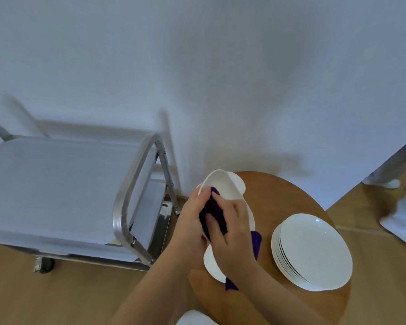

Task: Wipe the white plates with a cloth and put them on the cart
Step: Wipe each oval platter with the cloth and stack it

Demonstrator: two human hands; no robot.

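Note:
A white plate (223, 184) is held tilted on edge above the round wooden table (279, 195). My left hand (190, 221) grips its left rim. Pressed against the plate's face is a purple cloth (215, 211), held by my right hand (232, 228); the cloth's loose ends hang down past my wrist. Another white plate (211, 263) lies on the table below my hands, partly hidden. A stack of several white plates (314, 249) sits on the table's right side. The metal cart (56, 184) stands to the left, its top shelf covered by a pale sheet.
A white wall or backdrop rises behind the table and cart. The cart's handle frame (131, 188) stands between its shelf and the table. White fabric (401, 221) lies on the wooden floor at the far right.

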